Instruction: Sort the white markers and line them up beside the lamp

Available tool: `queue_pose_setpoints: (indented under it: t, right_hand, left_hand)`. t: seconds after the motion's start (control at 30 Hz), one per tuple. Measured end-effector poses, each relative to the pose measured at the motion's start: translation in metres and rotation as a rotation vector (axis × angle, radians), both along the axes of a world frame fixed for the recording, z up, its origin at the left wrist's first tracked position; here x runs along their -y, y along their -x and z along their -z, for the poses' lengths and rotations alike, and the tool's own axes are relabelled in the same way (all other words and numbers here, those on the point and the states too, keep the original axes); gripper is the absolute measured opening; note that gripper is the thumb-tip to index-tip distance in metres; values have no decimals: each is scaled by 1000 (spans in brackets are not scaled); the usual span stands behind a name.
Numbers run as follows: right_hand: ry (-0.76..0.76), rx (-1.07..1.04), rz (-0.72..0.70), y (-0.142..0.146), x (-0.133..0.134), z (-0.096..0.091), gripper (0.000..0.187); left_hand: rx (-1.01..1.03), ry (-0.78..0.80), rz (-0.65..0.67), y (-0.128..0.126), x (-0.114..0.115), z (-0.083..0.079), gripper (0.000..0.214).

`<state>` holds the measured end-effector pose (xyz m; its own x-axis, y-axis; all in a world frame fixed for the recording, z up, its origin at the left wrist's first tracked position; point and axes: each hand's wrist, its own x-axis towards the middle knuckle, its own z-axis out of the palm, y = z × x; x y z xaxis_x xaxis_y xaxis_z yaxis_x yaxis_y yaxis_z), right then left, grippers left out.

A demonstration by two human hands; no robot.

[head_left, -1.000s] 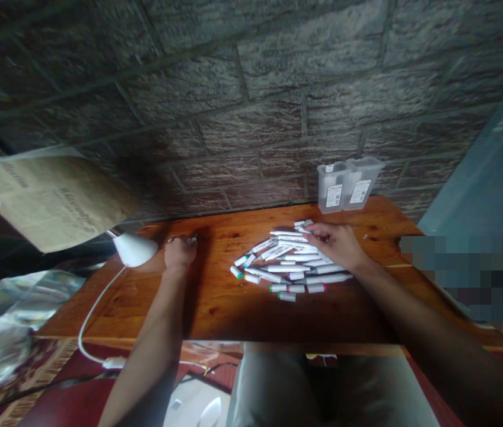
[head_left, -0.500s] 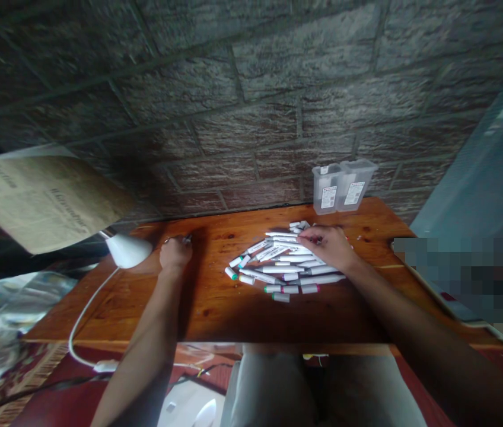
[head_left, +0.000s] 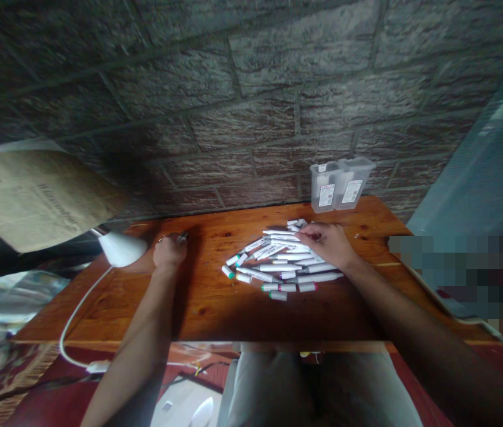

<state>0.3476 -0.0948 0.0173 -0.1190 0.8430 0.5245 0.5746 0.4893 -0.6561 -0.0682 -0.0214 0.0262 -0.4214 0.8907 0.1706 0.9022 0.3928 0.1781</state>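
A loose pile of white markers and short caps with coloured ends lies on the wooden table. My right hand is at the pile's right side, thumb and fingers bent together over it. Whatever they pinch is hidden among the white pieces. Left of the pile, my left hand rests on the table with its fingers curled. A small dark tip shows at its fingers, too small to name. Several caps lie along the pile's near edge.
Two clear plastic containers with labels stand at the back right, by the stone wall. A lamp with a white base and newspaper-print shade is at the left. Its white cable hangs over the table's edge.
The view has shifted slightly, so most things sit a little further left. Both hands keep nearly the same places and poses, and the pile looks unchanged.
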Motion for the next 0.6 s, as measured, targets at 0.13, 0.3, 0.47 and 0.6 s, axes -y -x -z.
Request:
queue_pose_setpoints:
  t: [0.13,0.3,0.47,0.6]
  right_hand:
    - [-9,29,37,-2,-2,1,16]
    - [-119,241,58,-7,-8,5,19]
    - [-130,366,43,-4,-8,5,16]
    - [-102,365,33,-2,-5,5,16]
  left_hand:
    - [-69,-118,34,-6,2,-2,42]
    - [-14,-267,336,-32,1,4,42]
    - [103,-196,675,-66,3,12,39]
    - [171,-157,703,-70,4,12,38]
